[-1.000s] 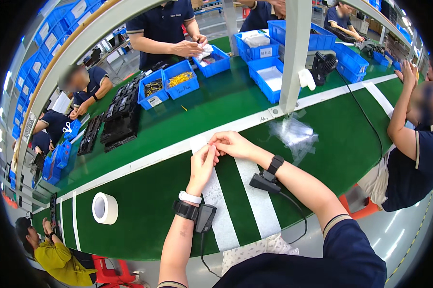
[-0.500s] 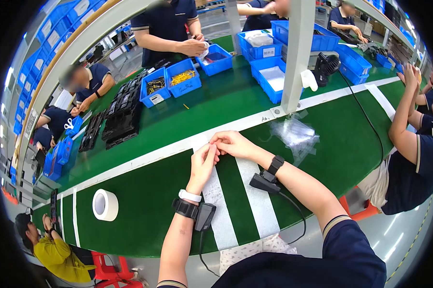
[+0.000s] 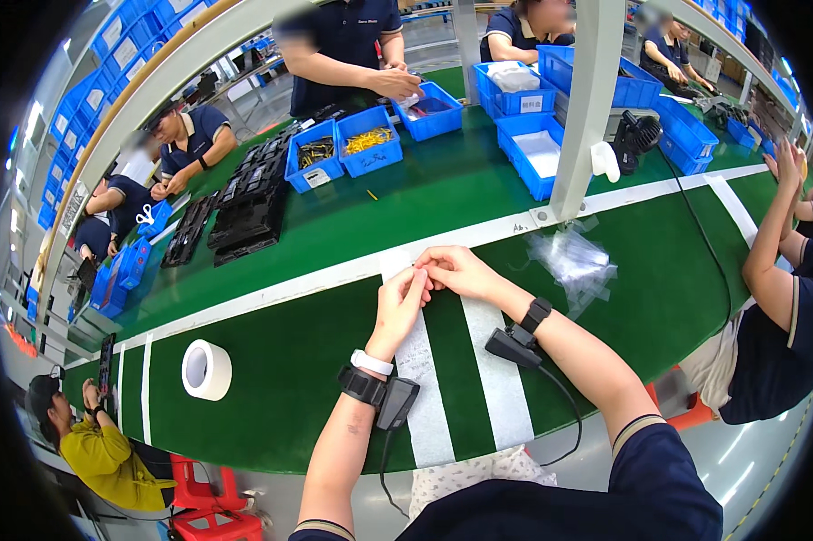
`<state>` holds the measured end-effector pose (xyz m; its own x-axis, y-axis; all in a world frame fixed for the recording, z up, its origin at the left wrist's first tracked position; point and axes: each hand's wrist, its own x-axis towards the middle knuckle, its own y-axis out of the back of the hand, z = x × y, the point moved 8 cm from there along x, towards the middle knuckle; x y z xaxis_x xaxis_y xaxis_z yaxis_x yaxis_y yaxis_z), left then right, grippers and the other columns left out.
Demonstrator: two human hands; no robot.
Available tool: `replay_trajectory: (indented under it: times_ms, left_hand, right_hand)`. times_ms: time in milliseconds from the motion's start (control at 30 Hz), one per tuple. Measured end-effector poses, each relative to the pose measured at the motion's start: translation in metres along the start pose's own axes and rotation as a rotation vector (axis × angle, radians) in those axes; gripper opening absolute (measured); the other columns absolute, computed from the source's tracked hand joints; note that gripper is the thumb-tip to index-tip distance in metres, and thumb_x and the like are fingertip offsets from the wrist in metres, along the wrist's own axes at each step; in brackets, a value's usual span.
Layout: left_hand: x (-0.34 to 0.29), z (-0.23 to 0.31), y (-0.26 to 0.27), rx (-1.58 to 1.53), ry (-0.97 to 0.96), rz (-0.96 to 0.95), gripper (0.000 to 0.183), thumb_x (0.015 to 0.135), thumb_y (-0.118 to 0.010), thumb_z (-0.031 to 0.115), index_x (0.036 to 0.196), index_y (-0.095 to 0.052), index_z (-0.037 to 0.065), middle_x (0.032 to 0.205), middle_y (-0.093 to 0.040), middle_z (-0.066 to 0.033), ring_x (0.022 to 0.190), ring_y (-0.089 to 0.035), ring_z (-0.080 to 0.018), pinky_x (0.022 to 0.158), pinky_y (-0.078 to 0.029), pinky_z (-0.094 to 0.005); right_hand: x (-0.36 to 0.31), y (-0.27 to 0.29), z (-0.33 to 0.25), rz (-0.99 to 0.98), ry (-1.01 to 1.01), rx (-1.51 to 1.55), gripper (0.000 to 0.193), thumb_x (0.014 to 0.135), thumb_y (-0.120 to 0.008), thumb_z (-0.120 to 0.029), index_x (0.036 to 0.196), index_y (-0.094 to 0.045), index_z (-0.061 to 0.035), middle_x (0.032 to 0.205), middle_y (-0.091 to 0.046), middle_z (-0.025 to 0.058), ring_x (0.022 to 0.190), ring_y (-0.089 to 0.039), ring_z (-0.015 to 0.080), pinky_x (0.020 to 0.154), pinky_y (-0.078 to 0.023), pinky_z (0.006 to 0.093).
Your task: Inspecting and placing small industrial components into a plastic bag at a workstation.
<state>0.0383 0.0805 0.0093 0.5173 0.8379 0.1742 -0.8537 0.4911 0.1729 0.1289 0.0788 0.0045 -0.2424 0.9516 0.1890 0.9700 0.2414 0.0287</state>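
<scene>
My left hand [image 3: 399, 305] and my right hand [image 3: 460, 273] meet over the upper end of a white strip [image 3: 422, 388] on the green table. The fingers of both are bent, with thumbs and fingertips pinched together and touching. Whatever lies between the fingertips, if anything, is hidden or too small to make out. Right of my right hand lies a crumpled pile of clear plastic film [image 3: 576, 260]. A roll of white tape [image 3: 207, 371] stands to the left of my left forearm.
A grey post [image 3: 587, 135] rises beyond my right hand, near a black fan [image 3: 636, 140]. Across the table are blue bins of yellow parts [image 3: 368, 142] and dark parts [image 3: 317, 153], and black molded trays [image 3: 248, 212]. A black cable [image 3: 708, 225] crosses the right side. Several people sit or stand around.
The whole view has shifted, so the scene sits slightly further right. My hands stay pinched together over the same strip. Across the table, the standing person's hands have moved slightly over a blue bin.
</scene>
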Motion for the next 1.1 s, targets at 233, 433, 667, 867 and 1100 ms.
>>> replay_trajectory:
  times_ms: [233,433,667,867,1100]
  left_hand:
    - [0.004,0.011,-0.001,0.009,-0.026,0.019,0.028,0.088,-0.044,0.025,0.072,-0.053,0.004,0.06,-0.049,0.0017,0.054,-0.043,-0.0048,0.05,-0.035,-0.0179]
    - [0.001,0.004,0.002,0.016,0.007,0.024,0.029,0.087,-0.044,0.027,0.071,-0.052,0.004,0.061,-0.048,0.0028,0.053,-0.042,-0.0033,0.049,-0.033,-0.0162]
    - [0.002,0.006,0.002,-0.021,0.01,0.019,0.027,0.087,-0.046,0.024,0.073,-0.054,0.002,0.064,-0.051,0.0012,0.055,-0.044,-0.0042,0.05,-0.036,-0.0172]
    - [0.001,0.006,0.002,-0.013,0.014,0.005,0.028,0.087,-0.046,0.024,0.071,-0.053,0.002,0.063,-0.05,0.0016,0.055,-0.043,-0.0043,0.05,-0.035,-0.0174]
    - [0.001,0.004,0.002,0.021,0.018,0.025,0.031,0.088,-0.042,0.029,0.071,-0.052,0.004,0.06,-0.048,0.0018,0.053,-0.042,-0.004,0.049,-0.034,-0.0171]
  right_hand:
    - [0.004,0.003,-0.007,-0.031,0.026,-0.038,0.016,0.085,-0.044,-0.008,0.093,-0.052,0.0026,0.07,-0.053,0.002,0.063,-0.049,0.0072,0.056,-0.041,0.0202]
    - [0.003,-0.001,-0.004,0.0,0.039,0.017,0.014,0.082,-0.045,-0.006,0.092,-0.052,0.0011,0.071,-0.054,0.0035,0.063,-0.051,0.0082,0.056,-0.043,0.0218]
    - [0.004,0.0,-0.006,-0.015,0.07,-0.064,0.015,0.083,-0.046,-0.005,0.096,-0.051,0.0006,0.071,-0.053,0.0027,0.062,-0.048,0.0067,0.057,-0.042,0.0204]
    - [0.004,0.0,-0.014,0.04,0.082,-0.045,0.013,0.08,-0.047,-0.005,0.089,-0.053,0.0017,0.065,-0.054,0.0042,0.057,-0.05,0.009,0.053,-0.042,0.0223]
    - [0.0,-0.001,-0.013,0.019,0.05,-0.079,0.015,0.083,-0.046,-0.007,0.094,-0.052,0.0017,0.067,-0.053,0.0024,0.059,-0.048,0.0073,0.054,-0.041,0.0211]
